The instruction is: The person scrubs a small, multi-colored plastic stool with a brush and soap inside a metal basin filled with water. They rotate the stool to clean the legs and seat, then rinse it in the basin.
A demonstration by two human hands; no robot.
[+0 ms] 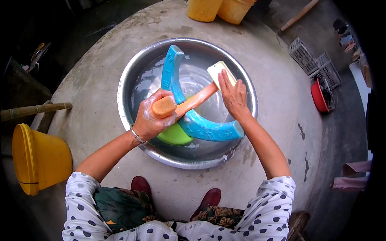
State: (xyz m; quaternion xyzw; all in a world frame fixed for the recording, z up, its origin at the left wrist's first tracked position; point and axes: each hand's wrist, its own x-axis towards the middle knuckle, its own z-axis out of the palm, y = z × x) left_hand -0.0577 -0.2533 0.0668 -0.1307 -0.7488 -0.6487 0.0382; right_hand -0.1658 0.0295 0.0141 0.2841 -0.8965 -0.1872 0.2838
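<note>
My left hand (155,113), streaked with suds, is closed around a curved orange piece (197,98), whose near end juts up out of the fist. The fingers of my right hand (234,94) lie along the back of a cream scrub brush (221,73) and hold it at the far end of that piece; its underside is hidden. Two blue curved pieces with raised marks, one upright (172,68) and one to the right (213,127), sit by the orange one; whether all are joined cannot be told. Beneath lies a bright green piece (175,134), partly covered, inside a wide metal basin (124,80) with water.
A yellow bucket (48,156) stands at the left, near a bamboo pole (36,111). Two more yellow buckets (203,9) are at the far edge. Grey crates (303,56) and a red tub (319,96) are at the right. My shoes (140,185) are close to the basin.
</note>
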